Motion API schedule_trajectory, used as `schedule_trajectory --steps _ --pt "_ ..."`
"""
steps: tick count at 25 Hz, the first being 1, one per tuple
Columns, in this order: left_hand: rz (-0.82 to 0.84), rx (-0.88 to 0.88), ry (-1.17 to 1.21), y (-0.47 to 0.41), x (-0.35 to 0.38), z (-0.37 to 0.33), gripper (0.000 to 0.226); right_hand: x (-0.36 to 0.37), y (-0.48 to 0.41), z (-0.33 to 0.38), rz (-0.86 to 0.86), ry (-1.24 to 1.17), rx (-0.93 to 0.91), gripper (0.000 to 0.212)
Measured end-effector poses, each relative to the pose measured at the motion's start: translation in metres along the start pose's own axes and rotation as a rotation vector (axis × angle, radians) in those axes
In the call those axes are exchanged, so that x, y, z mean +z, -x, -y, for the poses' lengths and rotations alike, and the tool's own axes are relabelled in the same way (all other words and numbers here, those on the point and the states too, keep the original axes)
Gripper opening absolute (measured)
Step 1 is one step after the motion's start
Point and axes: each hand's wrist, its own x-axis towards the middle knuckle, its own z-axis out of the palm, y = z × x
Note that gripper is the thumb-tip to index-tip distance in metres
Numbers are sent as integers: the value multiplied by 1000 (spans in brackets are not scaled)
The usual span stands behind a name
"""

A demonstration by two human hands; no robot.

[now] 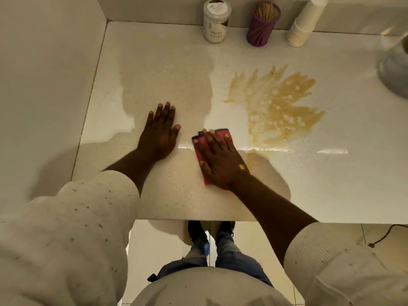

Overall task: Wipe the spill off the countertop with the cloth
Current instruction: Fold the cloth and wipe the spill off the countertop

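Note:
A tan, streaky spill (pixel 277 107) spreads over the right middle of the white speckled countertop (pixel 154 69). A folded red cloth (pixel 199 149) with a dark edge lies flat on the counter just left of the spill's lower edge. My right hand (pixel 220 160) presses flat on top of the cloth, fingers spread, covering most of it. My left hand (pixel 160 133) rests palm down on the bare counter to the left of the cloth, fingers apart, holding nothing.
Along the back wall stand a white jar labelled Masala Extract (pixel 216 21), a purple holder of toothpicks (pixel 263 24) and a stack of white paper cups (pixel 305 23). A metal vessel (pixel 395 67) sits at the right edge. A wall closes the left side.

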Motion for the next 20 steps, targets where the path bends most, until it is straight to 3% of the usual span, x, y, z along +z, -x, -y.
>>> schedule_trajectory --steps 5,12,20 --pt "-4 -56 -32 36 3 12 65 -5 14 -28 -25 19 108 66" --pt "-51 -35 3 41 14 12 65 -10 -38 -15 -6 -17 200 68" --pt "-41 -41 -12 40 12 11 66 0 -10 44 3 -42 6 68"
